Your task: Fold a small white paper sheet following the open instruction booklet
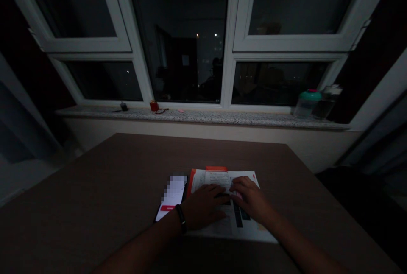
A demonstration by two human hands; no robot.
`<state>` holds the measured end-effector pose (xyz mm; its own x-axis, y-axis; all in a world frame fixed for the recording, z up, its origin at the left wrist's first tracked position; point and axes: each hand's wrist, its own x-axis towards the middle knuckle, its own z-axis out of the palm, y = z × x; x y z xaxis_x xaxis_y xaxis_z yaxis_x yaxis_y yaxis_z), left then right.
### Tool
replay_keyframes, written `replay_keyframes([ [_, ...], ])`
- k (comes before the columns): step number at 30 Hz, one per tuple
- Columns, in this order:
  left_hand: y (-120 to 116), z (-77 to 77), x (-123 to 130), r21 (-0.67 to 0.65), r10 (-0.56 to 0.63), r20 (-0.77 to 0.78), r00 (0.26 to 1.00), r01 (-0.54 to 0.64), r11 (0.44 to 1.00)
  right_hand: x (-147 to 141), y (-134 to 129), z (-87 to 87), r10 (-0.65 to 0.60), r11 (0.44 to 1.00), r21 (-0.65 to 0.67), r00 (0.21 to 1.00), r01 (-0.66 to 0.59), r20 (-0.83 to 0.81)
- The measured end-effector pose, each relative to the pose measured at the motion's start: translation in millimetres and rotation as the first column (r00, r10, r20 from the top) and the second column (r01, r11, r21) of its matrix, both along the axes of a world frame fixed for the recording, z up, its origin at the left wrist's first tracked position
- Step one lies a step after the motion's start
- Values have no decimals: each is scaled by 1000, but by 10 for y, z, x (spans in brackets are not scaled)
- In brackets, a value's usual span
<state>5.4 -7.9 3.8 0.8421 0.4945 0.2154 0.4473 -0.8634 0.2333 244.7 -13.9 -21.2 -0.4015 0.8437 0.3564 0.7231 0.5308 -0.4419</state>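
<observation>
An open booklet or magazine [219, 176] with orange-red edges and dark printed blocks lies on the brown table. My left hand [203, 206], with a dark band on its wrist, rests over the left and middle of the page with its fingers stretched out. My right hand [251, 195] is on the upper right of the page, fingers bent toward the left hand. A small pinkish patch shows between its thumb and fingers, too dim to name. Left of the booklet is a phone [173, 193] with a lit screen and a red button.
Around the booklet spreads the brown table [95, 189]. Behind it runs a speckled windowsill [203, 117] with a small dark bottle [124, 106], a red jar [154, 105] and a teal-lidded container [308, 103] beside another clear container [327, 102]. The room is dim.
</observation>
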Motion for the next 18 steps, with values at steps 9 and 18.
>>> replay_keyframes([
  [9, 19, -3, 5, -22, -51, 8, 999, 51, 998, 31, 22, -37, 42, 999, 6, 996, -42, -79],
  [18, 4, -42, 6, -44, -89, -3, 996, 89, 995, 45, 23, -34, 22, 1000, 3, 995, -22, -96],
])
